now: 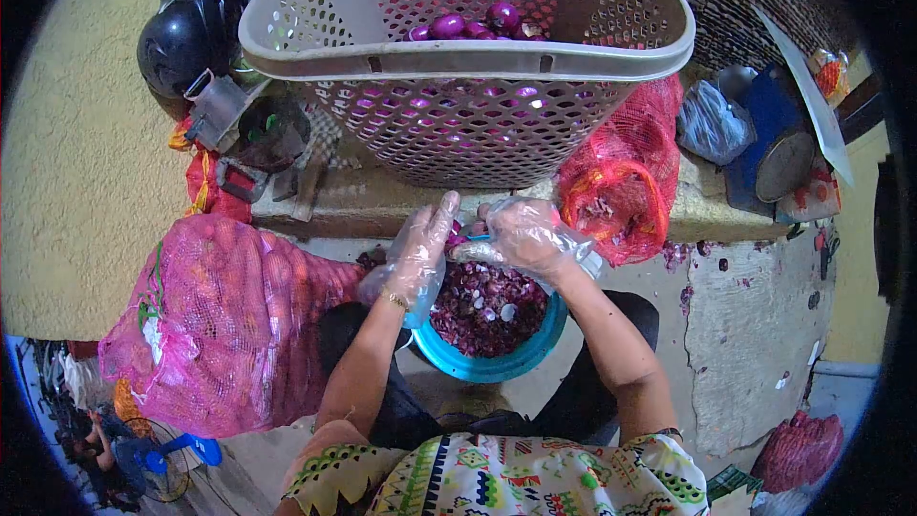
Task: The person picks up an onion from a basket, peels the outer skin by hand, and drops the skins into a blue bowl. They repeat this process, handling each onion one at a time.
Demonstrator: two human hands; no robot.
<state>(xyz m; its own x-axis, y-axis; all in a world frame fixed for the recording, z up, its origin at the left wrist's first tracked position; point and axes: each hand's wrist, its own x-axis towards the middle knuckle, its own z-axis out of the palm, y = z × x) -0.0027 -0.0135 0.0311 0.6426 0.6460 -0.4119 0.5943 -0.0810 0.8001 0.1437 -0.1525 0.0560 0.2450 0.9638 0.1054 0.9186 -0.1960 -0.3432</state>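
Observation:
Both my hands wear clear plastic gloves above a blue basin [449, 359] between my knees. In the basin lies a heap of dark purple onion peels and bits [492, 311]. My left hand [423, 244] is closed around a small purple onion [453, 235], of which only a part shows. At its right, my right hand [525, 237] has its fingers curled round something with a pale blade-like part that reaches toward the onion; it looks like a knife [476, 252]. Its handle is hidden by the fingers.
A large grey perforated basket [468, 62] with peeled purple onions [478, 25] stands ahead on a ledge. A full pink mesh sack [239, 325] is at the left, a red mesh bag [626, 182] at the right. A person [100, 444] shows at the lower left.

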